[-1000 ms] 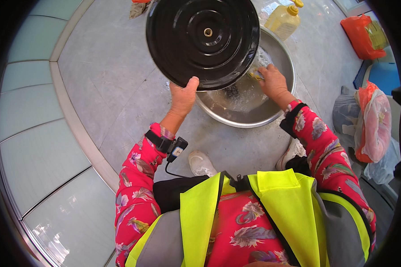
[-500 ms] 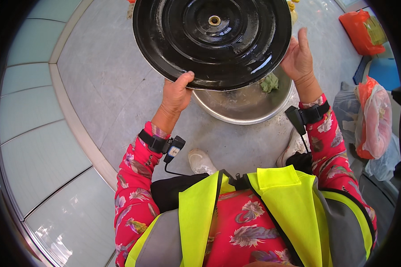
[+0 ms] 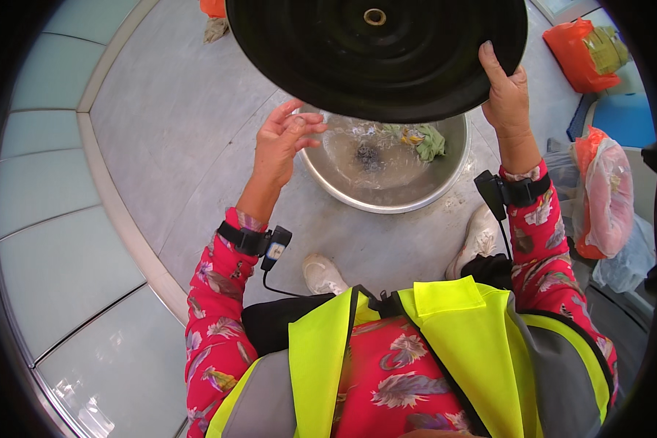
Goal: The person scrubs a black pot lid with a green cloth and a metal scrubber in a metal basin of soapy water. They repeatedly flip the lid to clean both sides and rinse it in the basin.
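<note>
A large round black disc [image 3: 372, 69] with raised rings and a brass-rimmed hole in its middle is held up over a metal basin. My right hand [image 3: 505, 98] grips the disc's right edge, thumb on the near face and the other fingers mostly behind it. My left hand [image 3: 285, 139] is off the disc, just below its lower left edge, fingers apart and holding nothing. Beneath, the steel basin [image 3: 387, 204] holds water, a green cloth [image 3: 431, 144] and a dark, scrubber-like clump [image 3: 367, 155]. The disc hides the basin's far side.
An orange bag [image 3: 577, 55] lies at the far right, with a blue item [image 3: 624, 120] nearer. Several plastic bags [image 3: 609, 190] are on the right. A grey rag [image 3: 215, 29] lies at the far left. Glossy pale panels [image 3: 66, 233] line the left side.
My left hand has let go of the disc and its fingers have spread. The disc has shifted right and tilted, with my right hand now gripping its edge. More of the basin's inside shows.
</note>
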{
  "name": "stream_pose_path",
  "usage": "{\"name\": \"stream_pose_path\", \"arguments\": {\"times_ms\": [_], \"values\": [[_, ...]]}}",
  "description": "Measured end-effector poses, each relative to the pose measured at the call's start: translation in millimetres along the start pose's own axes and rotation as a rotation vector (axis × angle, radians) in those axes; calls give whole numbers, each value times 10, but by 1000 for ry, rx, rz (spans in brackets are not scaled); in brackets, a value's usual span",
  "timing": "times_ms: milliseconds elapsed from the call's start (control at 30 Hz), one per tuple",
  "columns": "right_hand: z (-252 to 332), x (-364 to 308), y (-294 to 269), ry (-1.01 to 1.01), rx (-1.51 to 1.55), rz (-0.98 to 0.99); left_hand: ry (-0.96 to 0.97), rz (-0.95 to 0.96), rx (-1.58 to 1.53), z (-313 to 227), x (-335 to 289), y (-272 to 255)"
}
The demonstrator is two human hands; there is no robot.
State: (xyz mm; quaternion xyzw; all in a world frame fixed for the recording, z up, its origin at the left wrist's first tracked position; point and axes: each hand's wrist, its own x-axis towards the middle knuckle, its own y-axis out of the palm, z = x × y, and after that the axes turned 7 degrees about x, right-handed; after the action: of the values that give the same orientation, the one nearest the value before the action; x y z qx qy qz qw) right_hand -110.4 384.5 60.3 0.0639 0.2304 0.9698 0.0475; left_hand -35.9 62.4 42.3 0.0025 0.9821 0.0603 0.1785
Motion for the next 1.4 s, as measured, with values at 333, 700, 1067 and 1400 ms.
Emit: {"name": "stream_pose_path", "arguments": {"times_ms": [333,700,1067,1400], "values": [[145,-105,211,-214,-561,-36,19,146,88,-80,16,91],[-434,-649,532,-847,-998,483,93,222,-471,-544,-213,276],[-566,-795,328,-503,-796,532,-27,123,-684,71,-86,-808],[-907,-389,26,507,220,23,-149,76,-763,292,-79,-1095]]}}
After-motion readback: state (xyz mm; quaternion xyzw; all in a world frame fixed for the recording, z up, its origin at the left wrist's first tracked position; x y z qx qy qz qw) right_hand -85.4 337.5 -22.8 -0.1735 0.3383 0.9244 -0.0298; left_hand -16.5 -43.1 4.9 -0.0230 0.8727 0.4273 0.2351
